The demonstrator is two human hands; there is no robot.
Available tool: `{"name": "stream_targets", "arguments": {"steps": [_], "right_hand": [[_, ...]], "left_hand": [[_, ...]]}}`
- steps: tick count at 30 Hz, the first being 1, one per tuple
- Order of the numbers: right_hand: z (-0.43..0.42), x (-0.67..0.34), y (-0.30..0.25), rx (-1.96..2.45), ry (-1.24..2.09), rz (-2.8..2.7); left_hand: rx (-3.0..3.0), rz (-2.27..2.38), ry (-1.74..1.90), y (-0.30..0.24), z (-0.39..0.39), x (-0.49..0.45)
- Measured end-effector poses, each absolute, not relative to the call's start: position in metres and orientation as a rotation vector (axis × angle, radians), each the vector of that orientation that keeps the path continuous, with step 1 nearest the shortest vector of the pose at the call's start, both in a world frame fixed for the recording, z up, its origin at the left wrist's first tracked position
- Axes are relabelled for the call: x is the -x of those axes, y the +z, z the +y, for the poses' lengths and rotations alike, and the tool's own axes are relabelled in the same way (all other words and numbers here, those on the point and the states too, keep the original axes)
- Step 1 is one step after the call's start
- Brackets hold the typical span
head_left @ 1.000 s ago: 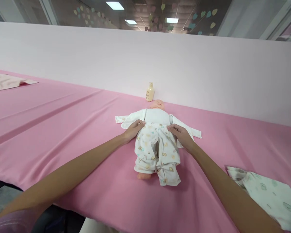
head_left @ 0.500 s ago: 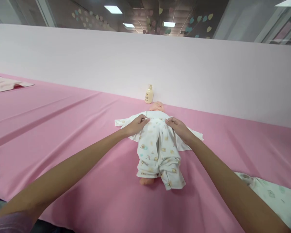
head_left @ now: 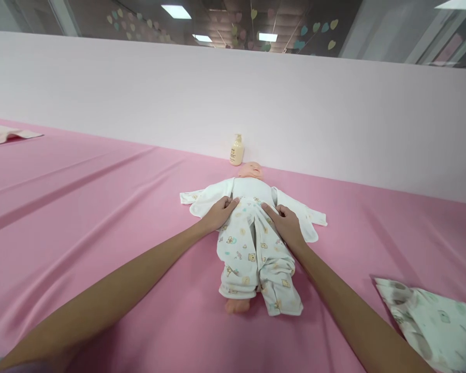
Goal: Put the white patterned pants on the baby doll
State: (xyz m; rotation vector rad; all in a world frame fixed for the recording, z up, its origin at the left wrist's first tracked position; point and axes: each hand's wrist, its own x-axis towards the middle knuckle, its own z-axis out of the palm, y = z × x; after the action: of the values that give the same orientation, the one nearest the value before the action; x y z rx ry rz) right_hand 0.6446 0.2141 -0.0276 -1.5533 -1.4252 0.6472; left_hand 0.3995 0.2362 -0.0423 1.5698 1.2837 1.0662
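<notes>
A baby doll [head_left: 250,171] lies on its back on a pink surface, its head toward the wall. It wears a white open-fronted shirt [head_left: 217,189] with the sleeves spread out and white printed trousers [head_left: 244,254]. My left hand [head_left: 220,212] is closed on the trousers at the waist's left side, thumb on top. At the right side of the waist, my right hand [head_left: 285,221] has its thumb on the cloth and its fingers curled. One bare foot [head_left: 237,305] shows below the left trouser leg; the right leg's hem hides the other foot.
A cream pump bottle [head_left: 236,151] stands behind the doll's head, against the white wall [head_left: 334,119]. Folded printed cloth [head_left: 442,321] lies at the lower right. Pale pink cloth [head_left: 8,133] is at the far left. The pink sheet [head_left: 140,207] has shallow folds.
Both hands have moved slightly down toward the doll's feet along with the waistband. More of the shirt's sides now shows, and the bare foot is a little more visible.
</notes>
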Motion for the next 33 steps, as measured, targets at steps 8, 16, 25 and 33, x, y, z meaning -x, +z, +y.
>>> {"name": "stream_targets", "arguments": {"steps": [8,16,25,33], "right_hand": [[0.227,-0.673,-0.036,1.116,1.366,-1.271],[0.221,-0.673,-0.038,0.837,1.485,-1.057],[0.237,-0.665,-0.034,1.077,1.496,-1.2],[0.239,-0.665,-0.04,1.163,1.232,-1.28]], "left_hand": [[-1.393,1.081,1.121,-0.053,0.241,-0.392],[-0.921,0.761,1.154,-0.052,0.246,-0.391],[-0.985,0.787,1.087,-0.037,0.24,-0.397],[-1.233,0.986,1.105,-0.041,0.247,-0.39]]}}
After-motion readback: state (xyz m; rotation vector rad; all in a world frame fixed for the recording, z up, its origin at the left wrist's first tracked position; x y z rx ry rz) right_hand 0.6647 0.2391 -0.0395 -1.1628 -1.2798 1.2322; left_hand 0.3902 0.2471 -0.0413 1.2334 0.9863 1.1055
